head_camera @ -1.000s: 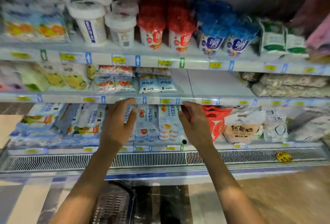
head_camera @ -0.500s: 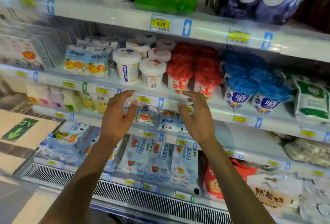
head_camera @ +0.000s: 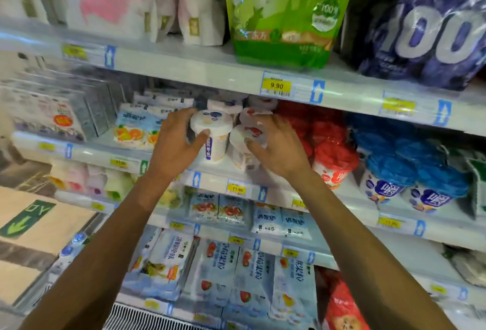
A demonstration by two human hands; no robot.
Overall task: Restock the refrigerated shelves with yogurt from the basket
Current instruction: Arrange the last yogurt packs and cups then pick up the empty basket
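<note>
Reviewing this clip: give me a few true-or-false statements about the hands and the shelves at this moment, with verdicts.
1. The left hand grips the blueberry-lid cup. True.
2. The right hand holds a red-lidded cup. False: it grips the strawberry-lid cup, which is white. The red-lidded cups stand to its right.
3. The green bag stands on the shelf above the cups. True.
4. The blue-lidded cups stand left of the red-lidded ones. False: the blue-lidded cups are to their right.
</note>
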